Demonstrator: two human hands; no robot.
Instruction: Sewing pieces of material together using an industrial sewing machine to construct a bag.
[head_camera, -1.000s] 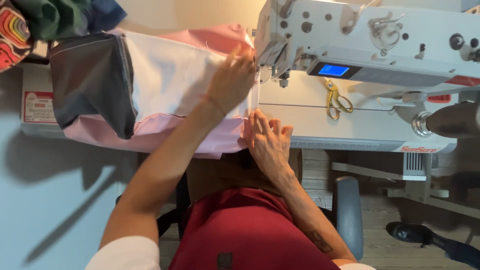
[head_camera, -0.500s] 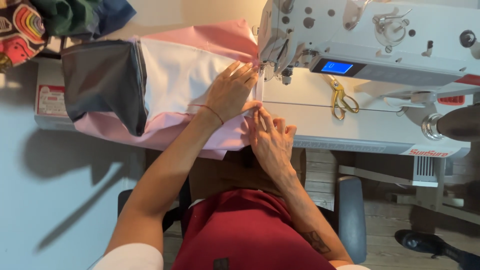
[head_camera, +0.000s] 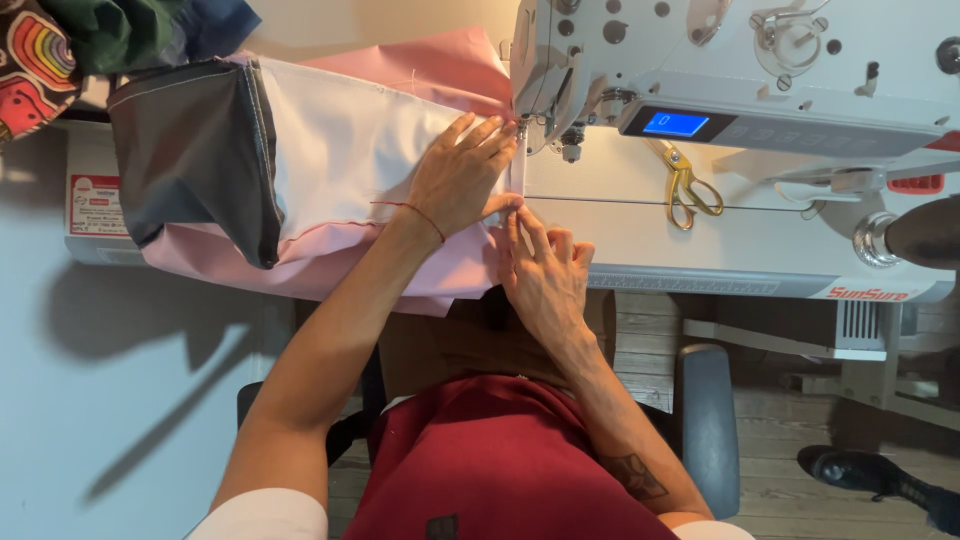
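Head view: left hand lies flat, fingers spread, palm down on the white panel of the fabric, fingertips just beside the needle area of the sewing machine. Right hand is also open and flat, fingers extended, pressing the pink edge of the fabric near the table's front edge, index tip touching the left thumb. Neither hand grips anything; both pin cloth down. Fabric is pink with a white panel and a dark grey panel, spread over the table left of the machine head, and hangs off the front. Compared with half a second ago, hands sit in nearly the same spot, the seam edge at the presser foot; the left hand has crept slightly toward the needle, so feeding looks slow or paused, a judgement only. Yellow-handled scissors lie on the machine bed, well apart from hands. Colourful cloth pile top left.
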